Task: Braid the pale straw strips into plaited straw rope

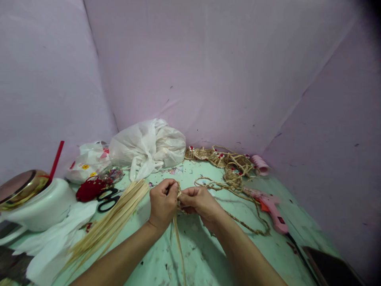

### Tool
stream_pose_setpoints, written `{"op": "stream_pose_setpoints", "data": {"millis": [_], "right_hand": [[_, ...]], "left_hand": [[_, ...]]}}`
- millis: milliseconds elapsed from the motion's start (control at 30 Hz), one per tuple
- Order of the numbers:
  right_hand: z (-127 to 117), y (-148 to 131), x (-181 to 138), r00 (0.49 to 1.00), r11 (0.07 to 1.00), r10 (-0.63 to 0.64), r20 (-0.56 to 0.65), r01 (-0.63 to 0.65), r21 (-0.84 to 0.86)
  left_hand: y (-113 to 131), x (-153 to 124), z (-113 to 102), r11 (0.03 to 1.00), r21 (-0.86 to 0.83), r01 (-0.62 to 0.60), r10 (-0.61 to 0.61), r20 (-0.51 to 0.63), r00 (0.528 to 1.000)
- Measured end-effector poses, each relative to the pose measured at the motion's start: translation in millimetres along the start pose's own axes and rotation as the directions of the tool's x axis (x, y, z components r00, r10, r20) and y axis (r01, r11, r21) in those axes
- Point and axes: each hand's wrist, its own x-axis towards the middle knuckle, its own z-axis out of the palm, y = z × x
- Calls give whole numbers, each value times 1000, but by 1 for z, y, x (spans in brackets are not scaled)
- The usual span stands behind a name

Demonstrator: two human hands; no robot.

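The braid (179,191) is pinched between both hands' closed fingertips, with the left hand (162,202) set at its nine o'clock, the right hand (203,203) at its four, and a strand (179,251) left hanging toward six.

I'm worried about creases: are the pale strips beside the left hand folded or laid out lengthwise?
Laid out lengthwise: the pale strips extend across the table without a visible fold, beside the left hand.
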Motion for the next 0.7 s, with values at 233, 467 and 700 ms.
{"op": "stream_pose_setpoints", "data": {"millis": [233, 467, 700], "right_hand": [[8, 5, 0, 999, 955, -28, 29, 18, 295], [-9, -1, 5, 974, 981, -171, -149, 182, 63], [-40, 0, 16, 826, 734, -509, -243, 269, -623]], "left_hand": [[4, -2, 7, 997, -79, -6, 0, -65, 998], [0, 7, 1, 998, 55, 9, -15, 111, 994], [-1, 2, 7, 948, 295, -115, -19, 417, 909]]}}
